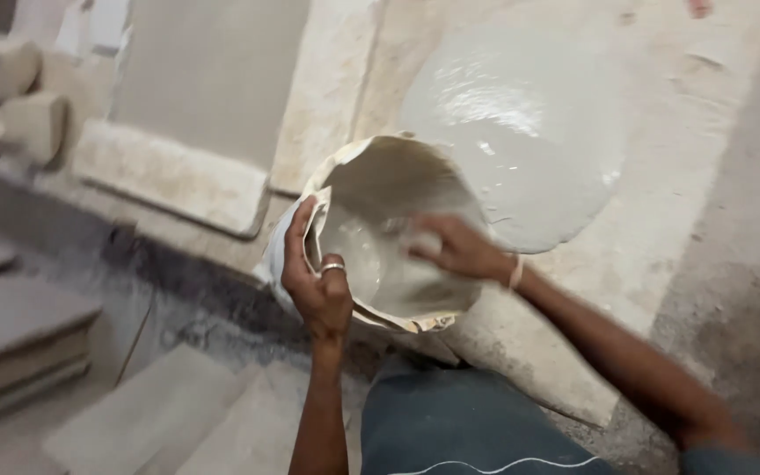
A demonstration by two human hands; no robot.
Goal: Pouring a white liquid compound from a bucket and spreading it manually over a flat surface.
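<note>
A white bucket (371,185) with a ragged, broken rim is tipped on its side, its inside coated with wet grey slurry. My left hand (317,280), a ring on one finger, grips the bucket's near rim. My right hand (457,248), blurred and smeared with slurry, reaches inside the bucket's mouth against the wet wall. Just beyond the bucket a glossy round pool of grey slurry (529,132) lies spread on a pale slab (661,220).
A grey rectangular panel (208,75) in a thick pale frame (169,180) sits at upper left. Flat grey slabs (10,339) are stacked at the left, and more tiles (147,409) lie on the floor below. My dark trouser leg (459,422) fills the bottom centre.
</note>
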